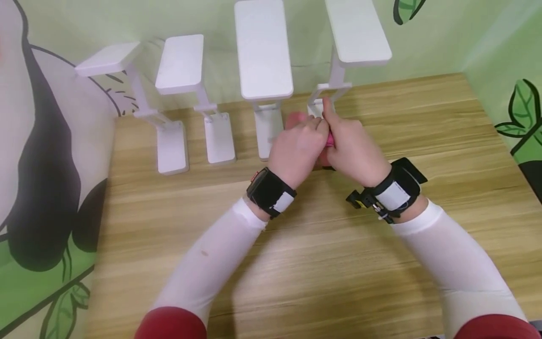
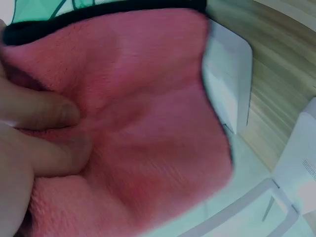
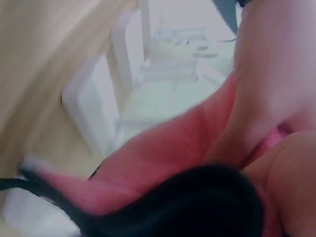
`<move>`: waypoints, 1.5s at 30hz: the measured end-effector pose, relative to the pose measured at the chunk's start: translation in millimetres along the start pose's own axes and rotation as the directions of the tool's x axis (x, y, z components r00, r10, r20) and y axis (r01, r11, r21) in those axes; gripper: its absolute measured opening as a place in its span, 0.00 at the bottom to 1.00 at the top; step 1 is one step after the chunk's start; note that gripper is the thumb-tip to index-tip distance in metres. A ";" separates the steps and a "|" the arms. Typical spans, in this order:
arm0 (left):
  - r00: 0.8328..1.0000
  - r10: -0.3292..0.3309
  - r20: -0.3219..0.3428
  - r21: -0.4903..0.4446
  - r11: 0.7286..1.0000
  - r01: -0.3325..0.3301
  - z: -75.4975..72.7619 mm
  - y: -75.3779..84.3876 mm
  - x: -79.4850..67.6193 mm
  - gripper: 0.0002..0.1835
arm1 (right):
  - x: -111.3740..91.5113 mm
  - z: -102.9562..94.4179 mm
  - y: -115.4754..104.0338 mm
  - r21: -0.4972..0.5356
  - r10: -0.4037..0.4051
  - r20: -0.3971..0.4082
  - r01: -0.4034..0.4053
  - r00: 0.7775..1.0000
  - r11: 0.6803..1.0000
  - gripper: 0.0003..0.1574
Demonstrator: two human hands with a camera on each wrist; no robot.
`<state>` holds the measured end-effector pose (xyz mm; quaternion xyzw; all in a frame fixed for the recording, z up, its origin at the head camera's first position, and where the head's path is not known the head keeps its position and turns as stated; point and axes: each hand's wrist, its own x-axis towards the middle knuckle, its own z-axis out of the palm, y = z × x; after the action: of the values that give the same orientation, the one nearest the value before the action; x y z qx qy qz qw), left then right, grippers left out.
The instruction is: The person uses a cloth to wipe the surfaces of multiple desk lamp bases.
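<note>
A pink fleecy cloth (image 2: 148,98) with a dark edging is bunched between my two hands. My left hand (image 1: 298,150) pinches it, and in the left wrist view two fingertips (image 2: 64,111) press into the folds. On the other side my right hand (image 1: 355,150) grips the same cloth, its thumb pointing up and away. The right wrist view shows the cloth (image 3: 168,143) hanging out from that hand, partly blurred. From above, the hands hide most of it. Both hands are just in front of the rightmost white folding desk lamp (image 1: 360,33), covering part of its base.
More white folding desk lamps stand in a row along the back of the wooden table (image 1: 338,263): one at far left (image 1: 171,146), a second (image 1: 219,139) beside it, and a taller one (image 1: 264,52) near my left hand. Painted walls (image 1: 423,42) enclose the table.
</note>
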<state>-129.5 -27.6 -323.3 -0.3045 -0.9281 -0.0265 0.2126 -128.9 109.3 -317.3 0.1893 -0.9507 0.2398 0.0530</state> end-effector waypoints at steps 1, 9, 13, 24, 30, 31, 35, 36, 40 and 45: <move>1.000 0.001 0.002 -0.013 1.000 -0.001 -1.0 -0.7 0.7 0.11 | 0.6 -1.6 1.4 -0.023 -0.020 -0.021 0.020 1.000 1.000 0.54; 0.966 -0.110 0.236 -0.254 0.952 0.171 -5.2 -20.8 4.2 0.40 | 5.0 22.8 38.8 -0.245 -0.176 -0.036 0.162 0.984 0.956 0.40; 0.935 -0.140 0.327 -0.365 0.894 0.261 3.2 -31.6 9.1 0.42 | -5.1 52.2 67.0 -0.277 -0.240 0.188 0.286 0.952 0.917 0.41; 0.939 -0.302 0.165 -0.709 0.625 0.326 67.8 -42.3 49.3 0.36 | -12.6 68.1 67.5 -0.152 -0.189 0.258 0.233 0.947 0.960 0.45; 0.943 -0.291 0.158 -0.659 0.681 0.321 76.6 -49.4 61.4 0.21 | -12.4 72.7 58.9 -0.158 -0.194 0.275 0.243 0.942 0.957 0.46; 0.946 -0.281 0.161 -0.637 0.703 0.317 77.2 -51.4 61.9 0.18 | -11.1 73.7 58.4 -0.164 -0.200 0.274 0.250 0.941 0.954 0.47; 0.957 -0.228 0.180 -0.562 0.774 0.290 77.8 -57.6 63.0 0.12 | 2.0 74.6 62.5 -0.165 -0.202 0.277 0.253 0.940 0.953 0.48; 0.958 -0.217 0.190 -0.556 0.780 0.287 77.9 -58.3 63.6 0.11 | 7.1 74.5 65.0 -0.163 -0.197 0.279 0.248 0.940 0.955 0.48; 0.956 -0.195 0.220 -0.541 0.791 0.286 77.7 -59.0 65.4 0.10 | 31.0 74.6 76.3 -0.162 -0.164 0.283 0.215 0.945 0.963 0.45; 0.952 -0.204 0.227 -0.532 0.793 0.297 78.5 -60.1 65.8 0.09 | 41.6 77.2 81.6 -0.182 -0.126 0.281 0.181 0.951 0.967 0.42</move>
<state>-241.5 -26.0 -362.7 -0.2284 -0.9252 -0.3010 0.0345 -199.5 125.0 -412.8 0.2870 -0.9511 0.1078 -0.0379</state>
